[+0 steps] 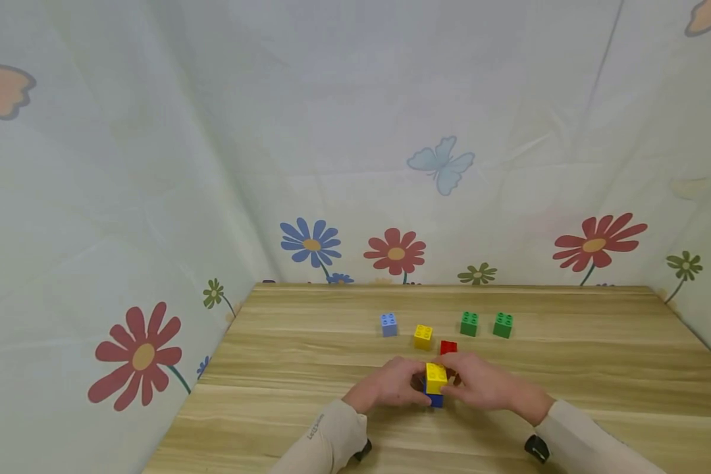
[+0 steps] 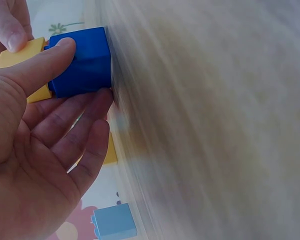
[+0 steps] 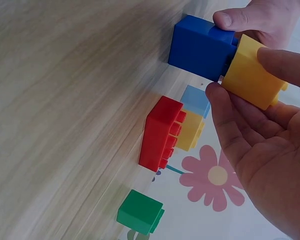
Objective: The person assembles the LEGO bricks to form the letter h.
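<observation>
My left hand (image 1: 394,383) holds a dark blue toy building brick (image 2: 87,67) low at the tabletop, thumb on one side and fingers on the other. A yellow brick (image 3: 247,75) sits over the blue one, pinched between the thumb and fingers of my right hand (image 1: 482,383). In the right wrist view the yellow brick stands slightly tilted against the blue brick (image 3: 200,47), with some blue studs showing at the joint. Just beyond the fingers lies a red brick (image 1: 448,347), partly hidden by the right hand in the head view.
Behind the hands on the wooden table (image 1: 308,329) stand a light blue brick (image 1: 388,324), a second yellow brick (image 1: 423,337), a green brick (image 1: 469,324) and another green brick (image 1: 503,325). A flower-patterned curtain (image 1: 355,164) hangs along the table's back and left edges.
</observation>
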{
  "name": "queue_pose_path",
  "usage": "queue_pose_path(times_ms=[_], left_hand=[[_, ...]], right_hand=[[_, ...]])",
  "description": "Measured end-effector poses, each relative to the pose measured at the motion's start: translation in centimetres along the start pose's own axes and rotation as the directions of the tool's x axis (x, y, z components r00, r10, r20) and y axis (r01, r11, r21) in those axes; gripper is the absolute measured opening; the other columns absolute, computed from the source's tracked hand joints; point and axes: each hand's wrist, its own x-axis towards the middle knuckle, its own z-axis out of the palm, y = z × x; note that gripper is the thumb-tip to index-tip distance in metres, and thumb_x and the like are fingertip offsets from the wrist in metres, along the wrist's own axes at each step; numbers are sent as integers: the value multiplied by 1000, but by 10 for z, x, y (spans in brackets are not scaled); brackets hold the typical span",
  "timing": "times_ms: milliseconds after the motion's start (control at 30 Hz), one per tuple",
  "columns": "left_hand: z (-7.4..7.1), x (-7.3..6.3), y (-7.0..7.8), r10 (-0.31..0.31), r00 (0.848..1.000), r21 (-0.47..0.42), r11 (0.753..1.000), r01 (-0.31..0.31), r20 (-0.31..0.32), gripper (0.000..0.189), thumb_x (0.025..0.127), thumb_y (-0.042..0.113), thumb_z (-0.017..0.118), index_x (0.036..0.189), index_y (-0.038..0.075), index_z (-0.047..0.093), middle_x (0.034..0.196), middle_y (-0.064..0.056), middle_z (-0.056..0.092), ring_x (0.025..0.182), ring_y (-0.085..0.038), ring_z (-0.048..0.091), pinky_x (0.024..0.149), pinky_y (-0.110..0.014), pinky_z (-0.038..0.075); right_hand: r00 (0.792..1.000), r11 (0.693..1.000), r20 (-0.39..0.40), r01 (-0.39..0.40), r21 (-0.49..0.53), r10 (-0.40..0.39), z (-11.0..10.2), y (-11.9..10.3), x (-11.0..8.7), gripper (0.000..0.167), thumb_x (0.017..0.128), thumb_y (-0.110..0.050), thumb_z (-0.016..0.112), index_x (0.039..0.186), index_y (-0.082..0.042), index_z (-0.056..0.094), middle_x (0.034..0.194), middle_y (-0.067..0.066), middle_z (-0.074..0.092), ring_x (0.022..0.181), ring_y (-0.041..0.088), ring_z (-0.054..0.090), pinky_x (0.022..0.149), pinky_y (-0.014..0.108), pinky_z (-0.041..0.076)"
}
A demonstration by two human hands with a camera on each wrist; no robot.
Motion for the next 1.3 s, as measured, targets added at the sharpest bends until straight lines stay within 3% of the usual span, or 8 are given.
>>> queue_pose_path(times_ms=[300,533,900,1300], left_hand=[[1,-1,-2,-9,1000,17,1000,9,-2,32,82,23,75,110,15,61,97,13,63,83,3,56,74,-16,46],[2,-1,-1,-46,999,-43,998,46,15,30,82,20,75,108,16,62,96,14,63,83,3,56,75,-17,47],[2,0,-2,-32,999,-17,999,32,4,35,81,23,76,113,17,62,99,16,62,85,4,56,78,-17,46],[0,1,-1,-48,999,-6,999,48,5,32,82,25,75,110,17,62,97,15,62,84,3,56,77,-17,47]], right_hand=[[1000,1000,1,3,-2,-3,2,0,1,35,92,-21,63,123,-6,57,105,-10,58,87,6,54,79,28,50],[1000,1000,5,-9,8,9,4,0,1,36,91,-19,64,124,-7,57,107,-10,58,89,5,53,81,29,50],[1000,1000,15,-6,-18,7,5,-2,2,33,90,-15,65,121,-8,56,106,-8,57,88,4,55,76,24,50],[1000,999,18,-26,20,25,1,0,-1,37,89,-13,65,124,-3,55,111,-2,58,92,7,57,78,21,49]])
